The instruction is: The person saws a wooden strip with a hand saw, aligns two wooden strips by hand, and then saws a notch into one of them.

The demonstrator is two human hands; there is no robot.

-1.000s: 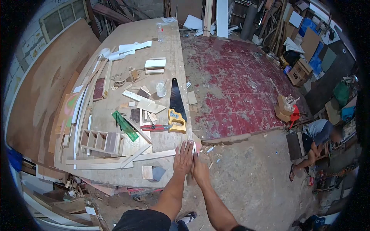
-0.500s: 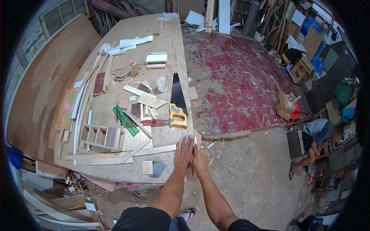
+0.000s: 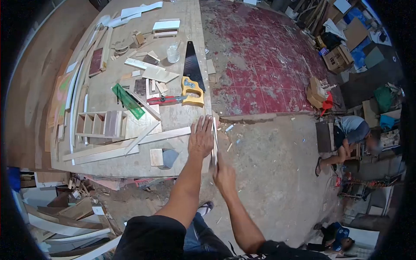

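My left hand [image 3: 201, 138] lies flat, fingers stretched, on the end of a pale wooden strip [image 3: 167, 134] at the table's right edge. Just below and right of it, my right hand [image 3: 225, 177] is closed on a thin, long thing that is blurred and partly hidden along that edge. Above my left hand, a handsaw [image 3: 193, 91] with a yellow handle rests on the table. Its handle is beside a red-handled tool [image 3: 162, 99]. A green tray [image 3: 128, 101] and a small wooden rack [image 3: 101, 125] sit further left.
Wood offcuts [image 3: 159, 73], a clear jar [image 3: 173, 53] and a small white-topped piece [image 3: 166, 26] stand on the worktable [image 3: 182, 162]. A block [image 3: 157, 157] lies near its front edge. One person [image 3: 353, 130] sits at the right; another [image 3: 338, 237] is at the lower right.
The view has tilted downward, so the table appears higher. My right hand has moved down and back along the table edge, away from my left hand, which stays on the strip.
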